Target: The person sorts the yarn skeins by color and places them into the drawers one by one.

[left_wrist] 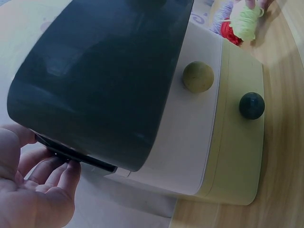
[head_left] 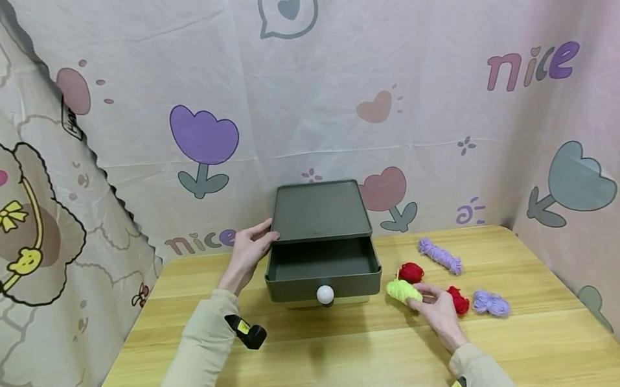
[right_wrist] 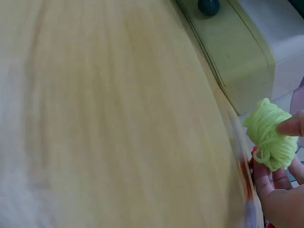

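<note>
On the table stands a small desktop drawer cabinet [head_left: 320,208] with a dark grey top; its dark top drawer [head_left: 299,290], with a white round knob, is pulled out. My left hand [head_left: 249,250] holds the cabinet's left side near the upper edge, fingers bent against it in the left wrist view. To the right of the cabinet, my right hand [head_left: 438,310] grips a yellow-green yarn skein [head_left: 402,290] between thumb and fingers. In the right wrist view that skein [right_wrist: 270,135] appears close to the cabinet's pale lower side.
Around my right hand lie a red yarn bundle [head_left: 411,272], another red one [head_left: 458,300], a long purple skein [head_left: 440,256] and a shorter purple skein [head_left: 491,303]. A printed cloth [head_left: 296,90] hangs behind the wooden table [head_left: 322,375]. Lower drawers carry round knobs [left_wrist: 251,105].
</note>
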Available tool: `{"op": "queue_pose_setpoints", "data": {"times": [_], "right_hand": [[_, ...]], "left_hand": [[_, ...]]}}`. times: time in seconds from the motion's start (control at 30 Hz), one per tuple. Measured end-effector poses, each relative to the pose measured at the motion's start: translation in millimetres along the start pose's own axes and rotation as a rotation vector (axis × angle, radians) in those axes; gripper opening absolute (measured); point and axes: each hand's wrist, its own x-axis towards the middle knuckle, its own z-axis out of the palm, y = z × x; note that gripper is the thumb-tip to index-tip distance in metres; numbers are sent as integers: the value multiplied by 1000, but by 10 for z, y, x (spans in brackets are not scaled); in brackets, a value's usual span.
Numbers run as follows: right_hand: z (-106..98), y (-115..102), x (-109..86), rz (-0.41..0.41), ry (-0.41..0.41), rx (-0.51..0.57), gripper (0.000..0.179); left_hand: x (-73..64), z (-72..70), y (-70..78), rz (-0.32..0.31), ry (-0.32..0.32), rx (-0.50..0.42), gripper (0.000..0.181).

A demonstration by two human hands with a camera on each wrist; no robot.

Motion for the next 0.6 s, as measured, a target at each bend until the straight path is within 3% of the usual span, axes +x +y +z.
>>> {"op": "queue_pose_setpoints", "data": {"times": [0.3, 0.6], "right_hand": [[-24, -141, -32, 23, -1, 89, 45], [-91, -371, -64, 42, -12, 95, 45]], "left_hand": [[7, 0, 4, 6, -2, -11, 55], [9, 7, 0, 12, 1, -14, 55]]}}
